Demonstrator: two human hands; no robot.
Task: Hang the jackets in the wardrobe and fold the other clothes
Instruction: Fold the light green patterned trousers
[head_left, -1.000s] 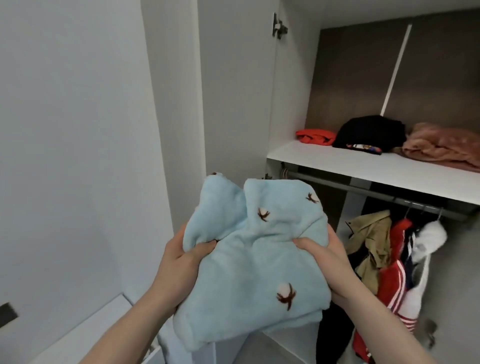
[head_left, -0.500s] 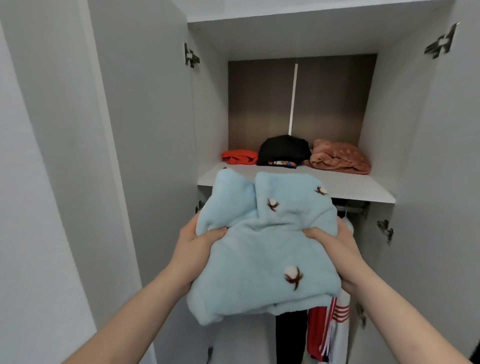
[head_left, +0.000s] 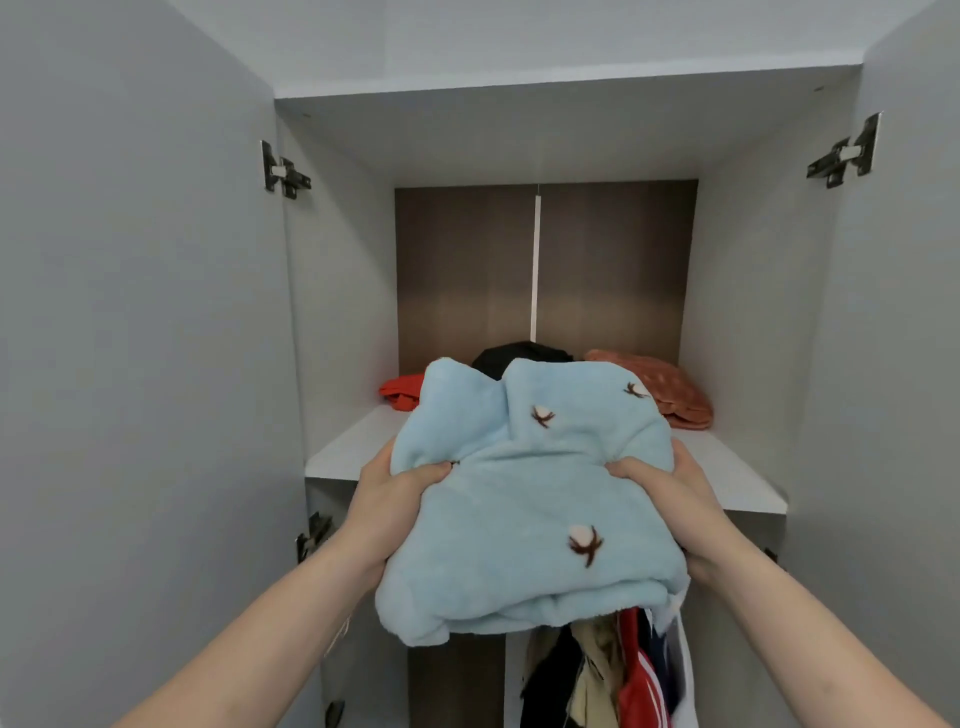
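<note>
I have my left hand (head_left: 389, 499) and right hand (head_left: 675, 493) gripping the sides of the folded blue fleece (head_left: 524, 499), thumbs curled on top. It is held up at the wardrobe shelf (head_left: 343, 452), in front of the red (head_left: 400, 392), black (head_left: 519, 353) and pink (head_left: 670, 389) folded clothes. Jackets (head_left: 623, 670) hang below.

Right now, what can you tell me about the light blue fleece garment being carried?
The light blue fluffy fleece garment is folded into a thick soft bundle, dotted with small brown-and-white cotton-boll motifs. The left hand and right hand grip its two sides, thumbs pressing on top, fingers underneath. It is held in the air before the white wardrobe shelf, partly hiding the folded clothes there, with its lower edge drooping.
</note>
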